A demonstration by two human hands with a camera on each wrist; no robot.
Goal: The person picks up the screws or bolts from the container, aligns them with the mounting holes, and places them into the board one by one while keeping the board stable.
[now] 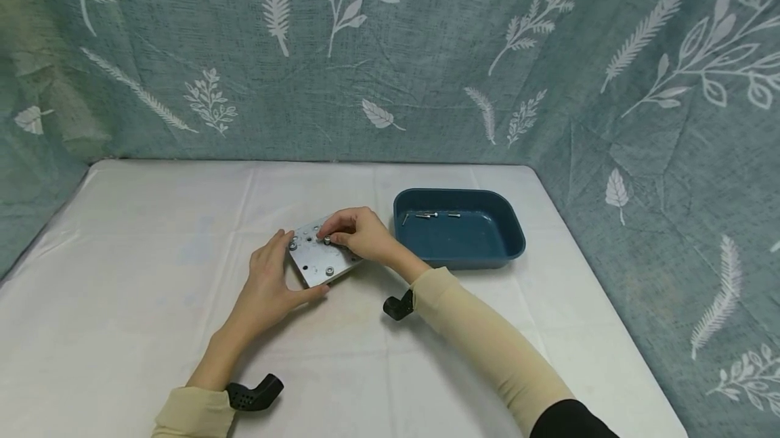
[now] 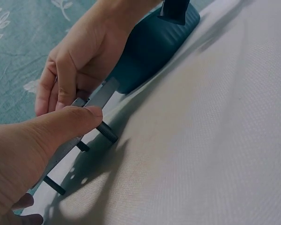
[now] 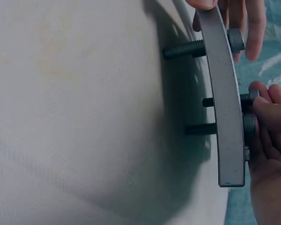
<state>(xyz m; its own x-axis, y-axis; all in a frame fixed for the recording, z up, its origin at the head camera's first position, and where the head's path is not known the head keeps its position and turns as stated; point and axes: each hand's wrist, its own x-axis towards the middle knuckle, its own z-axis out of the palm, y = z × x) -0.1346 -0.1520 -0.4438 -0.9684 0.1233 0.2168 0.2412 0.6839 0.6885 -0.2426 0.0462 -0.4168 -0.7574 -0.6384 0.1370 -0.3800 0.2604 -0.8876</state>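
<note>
A thick metal plate point(image 1: 313, 269) with several holes is held tilted above the white cloth. My left hand point(image 1: 265, 292) grips its edges, the thumb along the near side and fingers at the left. The right hand point(image 1: 365, 235) reaches over the plate's top face and pinches a bolt point(image 3: 247, 98) by its head; the shank passes through the plate. Other socket-head bolts sit in it, one near the front corner point(image 1: 330, 271). In the left wrist view, threaded shanks point(image 2: 107, 132) stick out below the plate. The right fingertips are partly hidden in the head view.
A dark blue tray point(image 1: 457, 263) stands right of the plate, close behind the right wrist, with several small screws point(image 1: 426, 215) inside. White cloth point(image 1: 152, 275) covers the table. A leaf-patterned curtain point(image 1: 244, 86) hangs behind and at the sides. Both wrists carry black cameras point(image 1: 256, 394).
</note>
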